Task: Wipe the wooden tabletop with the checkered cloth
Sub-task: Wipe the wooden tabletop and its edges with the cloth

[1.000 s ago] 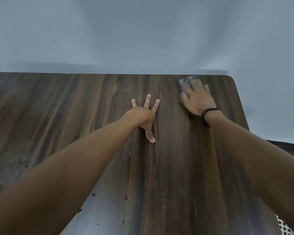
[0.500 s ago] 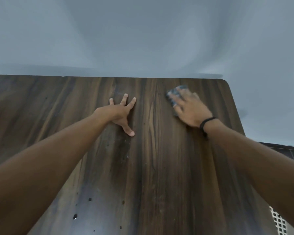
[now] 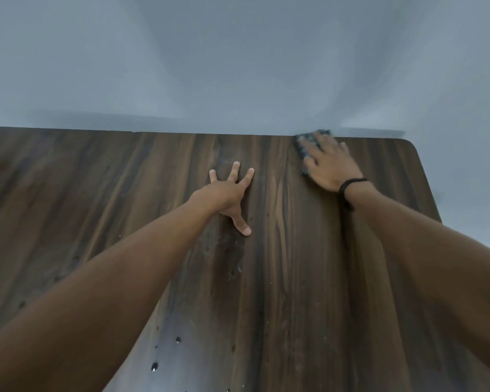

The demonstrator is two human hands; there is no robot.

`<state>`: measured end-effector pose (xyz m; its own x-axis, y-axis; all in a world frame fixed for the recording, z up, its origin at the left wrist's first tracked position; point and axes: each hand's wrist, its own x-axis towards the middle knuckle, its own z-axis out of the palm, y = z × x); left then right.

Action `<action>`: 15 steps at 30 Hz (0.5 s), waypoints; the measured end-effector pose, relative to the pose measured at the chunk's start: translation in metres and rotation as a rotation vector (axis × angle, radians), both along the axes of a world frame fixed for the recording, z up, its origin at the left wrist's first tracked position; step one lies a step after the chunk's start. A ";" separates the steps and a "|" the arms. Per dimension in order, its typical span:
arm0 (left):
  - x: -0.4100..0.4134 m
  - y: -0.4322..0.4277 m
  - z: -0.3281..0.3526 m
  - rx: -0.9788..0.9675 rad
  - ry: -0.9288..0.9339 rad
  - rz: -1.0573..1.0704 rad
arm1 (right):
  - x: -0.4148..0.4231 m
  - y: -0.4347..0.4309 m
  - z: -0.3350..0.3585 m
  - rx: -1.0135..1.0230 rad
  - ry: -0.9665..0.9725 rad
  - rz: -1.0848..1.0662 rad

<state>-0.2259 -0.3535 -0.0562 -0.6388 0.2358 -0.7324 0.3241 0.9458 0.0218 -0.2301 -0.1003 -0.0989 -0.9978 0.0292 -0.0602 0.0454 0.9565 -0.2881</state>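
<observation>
- Right hand flat, fingers straight, pressing checkered cloth; both pushed away since half a second ago, cloth now at tabletop far edge, near its right corner.
- Left hand still splayed flat mid-tabletop, holding nothing.

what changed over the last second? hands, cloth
The right hand pulled the checkered cloth back toward the person, then pushed it out again. The cloth is now at the far edge of the wooden tabletop. Nothing was picked up or let go. The right hand stays flat on the cloth and the left hand stays splayed on the wood.
</observation>
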 end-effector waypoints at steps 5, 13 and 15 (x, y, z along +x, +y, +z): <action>-0.003 0.003 0.000 -0.013 -0.011 -0.025 | 0.006 -0.012 -0.005 0.038 -0.002 0.049; -0.002 0.001 0.001 -0.007 -0.013 -0.010 | 0.042 -0.029 -0.015 0.060 0.038 0.227; -0.001 0.000 0.001 -0.007 -0.008 -0.009 | 0.033 -0.006 -0.009 0.036 0.036 0.133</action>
<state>-0.2264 -0.3538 -0.0556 -0.6307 0.2368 -0.7390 0.3328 0.9428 0.0181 -0.1974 -0.1058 -0.1082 -0.9945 -0.1017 -0.0260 -0.0919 0.9631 -0.2529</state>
